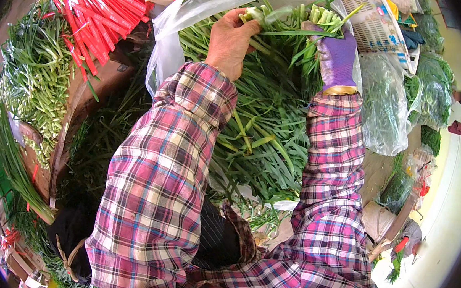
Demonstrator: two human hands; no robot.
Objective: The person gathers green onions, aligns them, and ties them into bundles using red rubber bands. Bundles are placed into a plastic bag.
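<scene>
My left hand (pixel 234 40), bare, pinches several pale green stalk ends at the top middle of the head view. To its right my right hand (pixel 337 54), in a purple glove, is closed around a bundle of leafy green stalks (pixel 324 17), their cut ends upward. Both hands are over a large clear plastic bag (pixel 169 25) holding long flat green leaves (pixel 268 135). Some yellowed leaves (pixel 262 141) lie on top of these. Parts of the fingers are hidden by stalks.
Red printed strips (pixel 101 11) fan out at upper left, above a heap of cut stalks (pixel 35 96) on a brown board (pixel 79 92). A white plastic basket (pixel 375 24) and filled clear bags (pixel 384 104) stand right. A person in grey (pixel 411 236) is at the lower right.
</scene>
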